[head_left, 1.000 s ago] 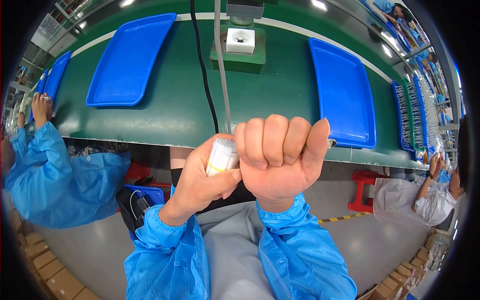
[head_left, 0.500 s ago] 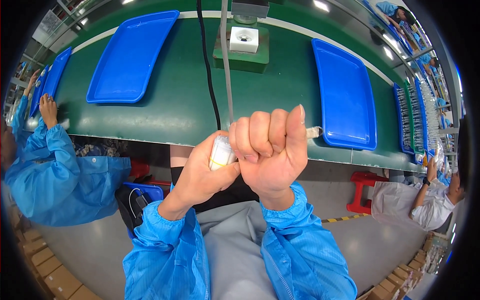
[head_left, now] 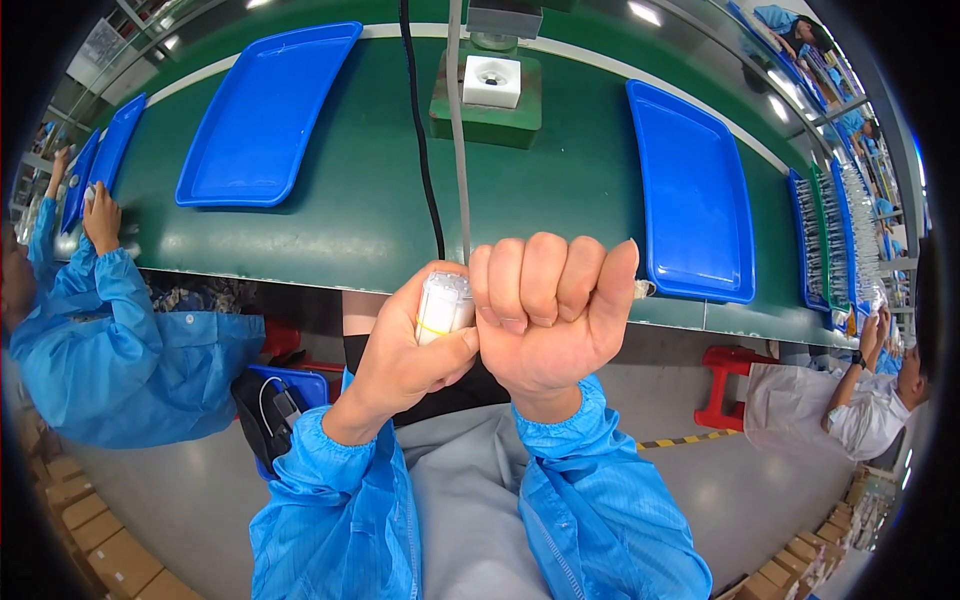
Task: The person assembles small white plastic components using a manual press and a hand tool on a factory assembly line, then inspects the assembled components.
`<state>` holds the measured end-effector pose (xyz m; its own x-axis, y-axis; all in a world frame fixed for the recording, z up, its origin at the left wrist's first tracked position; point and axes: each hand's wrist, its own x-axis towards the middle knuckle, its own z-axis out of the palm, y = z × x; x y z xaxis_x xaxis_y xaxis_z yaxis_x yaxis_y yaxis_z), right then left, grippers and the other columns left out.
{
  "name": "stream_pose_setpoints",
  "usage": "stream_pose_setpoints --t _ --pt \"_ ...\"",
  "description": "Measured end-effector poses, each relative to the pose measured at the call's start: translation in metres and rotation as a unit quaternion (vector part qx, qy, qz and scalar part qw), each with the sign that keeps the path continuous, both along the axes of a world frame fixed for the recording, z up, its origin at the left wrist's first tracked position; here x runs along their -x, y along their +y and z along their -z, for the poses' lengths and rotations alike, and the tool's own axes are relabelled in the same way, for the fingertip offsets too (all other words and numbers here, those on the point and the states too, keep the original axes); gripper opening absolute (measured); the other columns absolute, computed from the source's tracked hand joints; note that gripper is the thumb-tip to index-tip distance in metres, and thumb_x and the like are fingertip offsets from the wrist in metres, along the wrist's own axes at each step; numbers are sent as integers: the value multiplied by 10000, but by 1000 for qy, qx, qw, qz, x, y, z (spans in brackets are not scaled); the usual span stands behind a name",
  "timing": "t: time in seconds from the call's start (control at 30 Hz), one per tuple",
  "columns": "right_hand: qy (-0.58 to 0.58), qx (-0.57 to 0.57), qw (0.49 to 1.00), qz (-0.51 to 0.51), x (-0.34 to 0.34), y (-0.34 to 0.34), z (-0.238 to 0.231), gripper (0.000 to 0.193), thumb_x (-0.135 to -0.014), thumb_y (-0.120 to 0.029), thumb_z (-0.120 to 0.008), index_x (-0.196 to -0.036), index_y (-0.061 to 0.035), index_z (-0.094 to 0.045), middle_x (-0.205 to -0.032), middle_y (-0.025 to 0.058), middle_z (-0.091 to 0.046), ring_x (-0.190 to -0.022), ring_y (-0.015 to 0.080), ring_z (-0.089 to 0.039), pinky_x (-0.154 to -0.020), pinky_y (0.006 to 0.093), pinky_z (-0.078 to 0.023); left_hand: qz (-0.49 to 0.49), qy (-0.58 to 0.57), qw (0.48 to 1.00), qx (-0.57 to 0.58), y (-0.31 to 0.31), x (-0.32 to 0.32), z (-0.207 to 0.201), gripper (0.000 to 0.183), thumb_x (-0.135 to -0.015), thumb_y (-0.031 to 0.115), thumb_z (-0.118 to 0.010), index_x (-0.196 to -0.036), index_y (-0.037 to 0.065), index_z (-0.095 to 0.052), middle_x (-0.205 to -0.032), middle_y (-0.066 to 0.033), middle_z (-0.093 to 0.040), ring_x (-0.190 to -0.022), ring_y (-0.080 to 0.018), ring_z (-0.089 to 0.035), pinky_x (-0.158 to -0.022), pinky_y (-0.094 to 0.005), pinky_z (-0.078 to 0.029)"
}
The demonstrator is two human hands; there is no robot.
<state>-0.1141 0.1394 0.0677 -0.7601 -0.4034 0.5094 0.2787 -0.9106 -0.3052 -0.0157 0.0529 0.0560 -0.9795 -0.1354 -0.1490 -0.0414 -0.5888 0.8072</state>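
My left hand (head_left: 398, 350) is closed around a white blocky piece (head_left: 441, 312) with a clear, glassy-looking top end and a thin yellow band across it. Thumb and fingers press it from both sides, just off the near edge of the bench. Close against it, my right hand (head_left: 550, 325) is curled into a fist, its fingers touching or nearly touching the piece. A small pale tip (head_left: 643, 290) shows past the fist on the right; the rest of it is hidden by the fingers.
On the green bench (head_left: 350, 235) lie a blue tray (head_left: 240, 125) at left and another blue tray (head_left: 695, 200) at right. A press base (head_left: 520, 125) holds a white block (head_left: 491, 82). A black cable (head_left: 422, 150) and a grey cable (head_left: 457, 150) hang in front. Co-workers sit on both sides.
My right fist has shifted slightly right and down and turned, so less of the pale tip shows. The left hand keeps its hold on the white piece.
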Motion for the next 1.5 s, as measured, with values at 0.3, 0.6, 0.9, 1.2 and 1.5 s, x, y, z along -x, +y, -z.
stream_pose_setpoints --t 0.3,0.6,0.9,1.2,1.5 --pt "-14 -63 998 -20 1 3 11 506 -1083 -365 -268 -636 -132 -305 -545 -14 -327 -472 119 -291 -485 288 -301 14 -38 987 155 -10 0 0 388 -849 69 -639 -1196 -8 -484 -837 -5 -553 -651 -65 -545 -537 -216 -441" --pt "-32 14 999 8 8 9 -5 521 -1081 -402 -239 -639 -134 -304 -560 -5 -346 -490 137 -340 -516 315 -323 4 -12 998 64 -18 -6 -13 437 -872 59 -612 -1264 18 -423 -906 -65 -575 -626 -119 -588 -506 -218 -479" --pt "9 10 1000 -13 -2 -3 1 511 -1086 -381 -219 -651 -131 -317 -573 -6 -355 -509 139 -369 -533 307 -352 -43 -21 989 139 -8 -6 -8 431 -810 24 -679 -1187 33 -471 -983 -46 -557 -867 -88 -541 -727 -255 -472" --pt "-26 -50 995 -85 4 -3 9 496 -1081 -352 -266 -640 -132 -312 -543 -5 -332 -477 135 -317 -494 316 -321 -43 -24 960 276 -11 -2 -6 412 -839 37 -675 -1197 18 -472 -998 -55 -557 -893 -102 -553 -741 -273 -486" --pt "-84 -20 996 35 22 21 2 495 -1077 -345 -294 -632 -128 -313 -546 6 -330 -475 148 -329 -495 322 -325 -91 -24 986 136 -26 -17 -23 441 -862 23 -629 -1255 26 -427 -925 -70 -586 -602 -83 -562 -479 -225 -463"
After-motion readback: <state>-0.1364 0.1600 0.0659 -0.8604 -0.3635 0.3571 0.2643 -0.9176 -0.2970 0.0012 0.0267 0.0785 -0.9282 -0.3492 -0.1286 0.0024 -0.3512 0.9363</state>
